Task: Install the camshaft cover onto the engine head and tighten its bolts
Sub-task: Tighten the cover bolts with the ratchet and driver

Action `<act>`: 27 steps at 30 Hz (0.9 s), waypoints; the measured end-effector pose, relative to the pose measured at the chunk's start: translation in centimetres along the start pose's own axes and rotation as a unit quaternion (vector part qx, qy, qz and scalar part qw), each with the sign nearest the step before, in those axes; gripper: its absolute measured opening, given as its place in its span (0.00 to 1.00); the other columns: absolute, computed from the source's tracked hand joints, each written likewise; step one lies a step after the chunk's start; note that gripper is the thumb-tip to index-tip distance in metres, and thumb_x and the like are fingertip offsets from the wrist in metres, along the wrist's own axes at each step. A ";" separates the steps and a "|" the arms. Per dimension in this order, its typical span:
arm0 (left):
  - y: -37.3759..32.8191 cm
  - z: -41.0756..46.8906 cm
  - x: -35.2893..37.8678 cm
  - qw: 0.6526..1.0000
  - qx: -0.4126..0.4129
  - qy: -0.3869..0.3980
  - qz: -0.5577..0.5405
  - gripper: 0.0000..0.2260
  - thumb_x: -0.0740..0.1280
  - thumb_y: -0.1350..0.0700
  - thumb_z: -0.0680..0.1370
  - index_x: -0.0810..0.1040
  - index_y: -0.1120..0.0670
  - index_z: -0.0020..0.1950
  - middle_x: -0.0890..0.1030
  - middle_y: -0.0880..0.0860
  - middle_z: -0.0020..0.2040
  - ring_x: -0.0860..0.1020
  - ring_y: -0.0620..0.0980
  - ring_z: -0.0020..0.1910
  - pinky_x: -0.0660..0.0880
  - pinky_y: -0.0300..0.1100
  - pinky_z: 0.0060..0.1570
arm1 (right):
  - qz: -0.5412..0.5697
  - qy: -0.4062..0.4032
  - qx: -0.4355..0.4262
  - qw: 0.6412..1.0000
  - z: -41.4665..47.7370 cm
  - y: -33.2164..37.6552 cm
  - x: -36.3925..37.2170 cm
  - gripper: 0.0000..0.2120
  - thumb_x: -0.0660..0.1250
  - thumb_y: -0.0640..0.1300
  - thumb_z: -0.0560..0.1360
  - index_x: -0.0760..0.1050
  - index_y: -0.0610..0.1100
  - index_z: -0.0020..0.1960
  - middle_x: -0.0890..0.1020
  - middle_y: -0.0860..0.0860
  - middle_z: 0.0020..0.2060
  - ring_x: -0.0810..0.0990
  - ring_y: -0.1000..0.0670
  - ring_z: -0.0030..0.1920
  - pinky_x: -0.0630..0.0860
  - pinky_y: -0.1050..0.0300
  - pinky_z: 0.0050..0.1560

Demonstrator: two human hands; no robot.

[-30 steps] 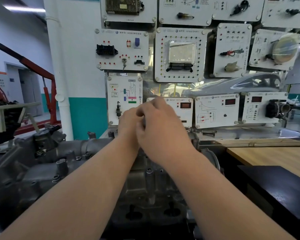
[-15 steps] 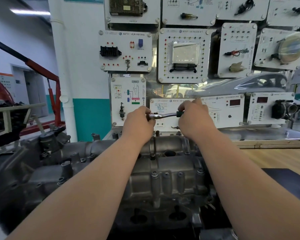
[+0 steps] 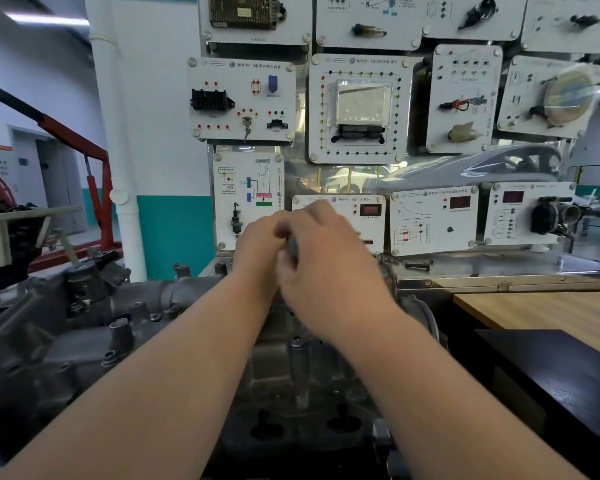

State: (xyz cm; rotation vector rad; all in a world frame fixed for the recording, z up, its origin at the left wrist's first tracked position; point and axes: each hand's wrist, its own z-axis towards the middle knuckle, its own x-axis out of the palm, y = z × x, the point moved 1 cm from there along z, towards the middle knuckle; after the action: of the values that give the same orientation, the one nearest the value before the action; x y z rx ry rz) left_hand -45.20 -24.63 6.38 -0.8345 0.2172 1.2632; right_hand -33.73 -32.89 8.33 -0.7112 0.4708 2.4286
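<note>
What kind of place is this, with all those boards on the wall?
Probably a car-repair training workshop: a bare engine in front, display boards carrying car parts, and a red hoist at the left.

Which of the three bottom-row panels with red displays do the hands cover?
The leftmost panel; the right hand overlaps its left part, while the other two sit clear.

Present: one left hand, one right hand, one blurred tool between them. One engine. Twelve white panels in view, three fitted with a red display. One white pipe, one red crane, one wooden table, one black mat, one loose bolt.
</note>
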 end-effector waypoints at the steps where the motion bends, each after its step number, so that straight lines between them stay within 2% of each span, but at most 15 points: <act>1: -0.1 -0.7 0.3 0.999 -0.017 -0.007 0.025 0.12 0.67 0.53 0.67 0.69 0.46 0.48 0.63 0.45 0.42 0.54 0.44 0.40 0.62 0.38 0.35 | -0.001 0.008 -0.013 1.000 -0.1 0.7 0.4 0.15 0.63 0.43 0.77 0.72 0.44 0.64 0.71 0.47 0.59 0.70 0.47 0.59 0.70 0.53 0.57; 2: 0.4 -0.8 0.6 0.998 -0.024 -0.047 0.030 0.13 0.69 0.53 0.66 0.69 0.47 0.47 0.58 0.46 0.41 0.53 0.45 0.41 0.61 0.40 0.34 | -0.003 0.018 -0.016 1.000 -0.2 0.9 0.7 0.16 0.62 0.45 0.78 0.71 0.46 0.64 0.70 0.48 0.60 0.68 0.48 0.59 0.69 0.54 0.58; 3: 0.4 -0.6 -0.1 0.997 0.001 -0.044 0.067 0.10 0.68 0.54 0.68 0.69 0.49 0.45 0.55 0.45 0.41 0.59 0.47 0.44 0.66 0.43 0.36 | -0.005 0.027 -0.014 1.000 -0.1 0.8 0.8 0.16 0.61 0.46 0.78 0.70 0.47 0.65 0.69 0.50 0.60 0.66 0.49 0.60 0.67 0.56 0.59; 4: 0.6 -0.5 -0.7 0.997 0.036 -0.024 0.064 0.05 0.66 0.56 0.72 0.69 0.50 0.41 0.69 0.46 0.39 0.69 0.53 0.49 0.72 0.47 0.42 | -0.004 0.034 -0.008 0.999 0.0 0.5 0.7 0.15 0.61 0.46 0.79 0.70 0.48 0.65 0.69 0.50 0.60 0.66 0.50 0.60 0.66 0.57 0.60; 5: 0.8 0.1 -1.0 0.996 0.067 0.004 0.057 0.05 0.62 0.56 0.74 0.68 0.50 0.39 0.76 0.50 0.50 0.75 0.57 0.52 0.74 0.50 0.49 | 0.003 0.038 0.004 0.999 0.2 -0.1 0.4 0.15 0.61 0.46 0.79 0.70 0.48 0.65 0.68 0.51 0.61 0.67 0.50 0.60 0.67 0.57 0.61; 6: 0.5 0.7 -1.5 0.993 0.092 0.025 0.072 0.06 0.60 0.57 0.75 0.67 0.49 0.39 0.74 0.48 0.38 0.77 0.57 0.51 0.75 0.49 0.50 | 0.014 0.036 0.020 0.999 0.4 -0.8 -0.1 0.14 0.62 0.46 0.79 0.71 0.49 0.64 0.68 0.51 0.61 0.68 0.50 0.59 0.69 0.57 0.61; 7: 0.6 1.0 -1.9 0.994 0.084 0.021 0.068 0.07 0.60 0.57 0.76 0.69 0.47 0.39 0.75 0.47 0.37 0.78 0.55 0.48 0.75 0.47 0.48 | 0.025 0.030 0.039 0.998 0.6 -1.5 -0.7 0.14 0.63 0.45 0.78 0.71 0.49 0.64 0.68 0.52 0.62 0.71 0.51 0.58 0.71 0.55 0.61; 10: 0.3 1.1 -2.0 0.999 0.043 0.003 -0.008 0.08 0.64 0.56 0.76 0.80 0.48 0.53 0.82 0.49 0.48 0.78 0.51 0.49 0.75 0.45 0.52 | 0.014 0.016 0.106 0.994 1.5 -4.1 -2.0 0.15 0.64 0.41 0.78 0.72 0.49 0.64 0.67 0.52 0.65 0.76 0.50 0.54 0.75 0.56 0.54; 12: 0.4 1.1 -2.0 0.999 0.028 -0.002 -0.029 0.14 0.67 0.55 0.76 0.79 0.50 0.61 0.82 0.51 0.53 0.78 0.51 0.52 0.74 0.44 0.56 | -0.008 0.026 0.143 0.989 2.4 -5.8 -2.2 0.16 0.63 0.37 0.78 0.72 0.47 0.64 0.66 0.50 0.66 0.76 0.48 0.54 0.75 0.55 0.50; 14: 0.8 1.4 -2.1 0.999 0.019 0.008 -0.044 0.15 0.67 0.54 0.76 0.78 0.50 0.62 0.82 0.51 0.52 0.78 0.50 0.51 0.75 0.43 0.55 | -0.037 0.040 0.163 0.985 3.5 -7.3 -1.7 0.19 0.62 0.33 0.76 0.72 0.46 0.65 0.66 0.48 0.67 0.74 0.45 0.58 0.75 0.53 0.51; 17: 0.9 1.5 -1.8 0.998 0.014 0.017 -0.059 0.12 0.67 0.54 0.75 0.79 0.51 0.59 0.83 0.51 0.47 0.79 0.50 0.47 0.76 0.45 0.51 | -0.095 0.064 0.190 0.975 5.0 -8.7 -0.2 0.21 0.59 0.32 0.74 0.70 0.44 0.66 0.66 0.45 0.68 0.66 0.42 0.65 0.70 0.49 0.59; 21: 1.2 1.4 -1.5 0.998 0.007 0.010 -0.068 0.12 0.68 0.54 0.75 0.78 0.51 0.58 0.81 0.50 0.46 0.78 0.50 0.45 0.76 0.45 0.48 | -0.095 0.060 0.253 0.961 5.6 -9.8 1.5 0.22 0.56 0.36 0.77 0.64 0.42 0.70 0.64 0.42 0.69 0.63 0.38 0.67 0.67 0.45 0.62; 23: 1.2 1.3 -1.4 0.999 0.021 0.000 -0.050 0.12 0.68 0.52 0.75 0.77 0.50 0.58 0.78 0.49 0.48 0.77 0.50 0.48 0.76 0.48 0.51 | -0.099 0.044 0.258 0.960 5.2 -10.2 1.7 0.20 0.56 0.40 0.79 0.63 0.42 0.70 0.65 0.42 0.68 0.64 0.37 0.65 0.66 0.46 0.61; 25: 1.4 1.4 -1.4 0.999 0.026 -0.012 -0.023 0.14 0.69 0.50 0.74 0.77 0.49 0.60 0.71 0.49 0.51 0.72 0.51 0.54 0.72 0.49 0.56 | -0.114 0.025 0.251 0.961 4.6 -10.2 1.5 0.19 0.55 0.45 0.79 0.66 0.42 0.69 0.68 0.42 0.66 0.64 0.38 0.63 0.67 0.46 0.60; 27: 1.4 1.4 -1.4 1.000 0.021 -0.010 -0.001 0.16 0.69 0.49 0.75 0.76 0.48 0.62 0.69 0.51 0.55 0.69 0.52 0.57 0.70 0.49 0.58 | -0.103 -0.017 0.221 0.970 4.0 -10.0 1.0 0.19 0.57 0.49 0.77 0.70 0.44 0.66 0.71 0.45 0.63 0.65 0.40 0.62 0.67 0.47 0.59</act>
State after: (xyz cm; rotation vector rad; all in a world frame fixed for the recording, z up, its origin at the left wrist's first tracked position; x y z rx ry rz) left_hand -47.37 -24.69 7.58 -0.7851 0.2262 1.2613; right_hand -29.98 -22.81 9.22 -0.4935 0.8461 2.0373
